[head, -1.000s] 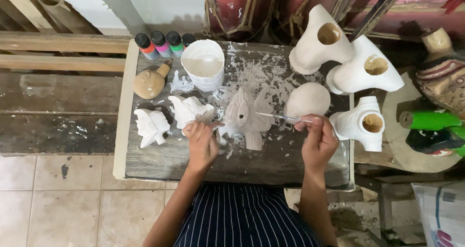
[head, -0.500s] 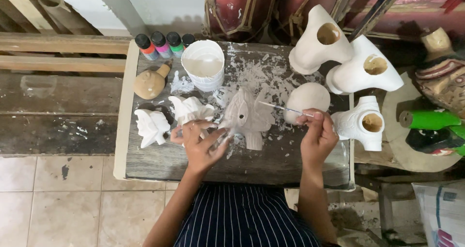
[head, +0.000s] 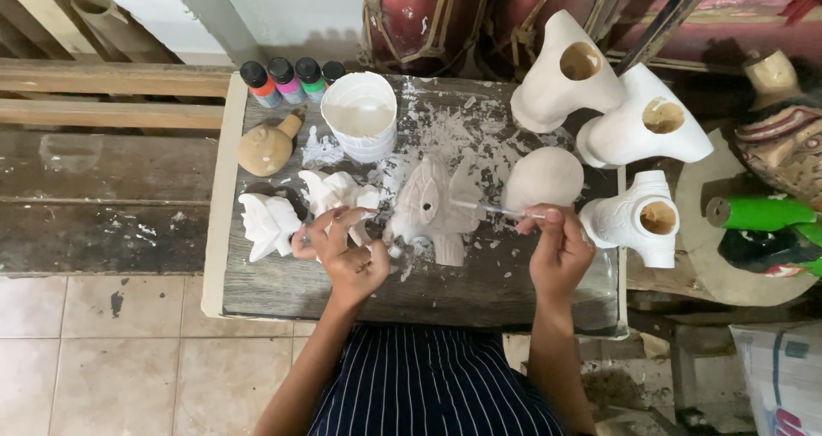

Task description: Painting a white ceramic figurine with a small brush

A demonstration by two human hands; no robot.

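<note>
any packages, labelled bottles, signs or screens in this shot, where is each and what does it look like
Paint bottles: four small ones in a row at the table's far left edge, dark caps, orange, pink, green and one dark; labels too small to tell.
White tub: round open container right of the bottles, ribbed side, white inside.
Sack: bottom right corner on the floor, whitish bag with blue and red print, partly cut off.
No signs or screens in view.

Left hand [head: 347, 252] fingers curled loosely, right hand [head: 558, 248] fingertips pinched together
</note>
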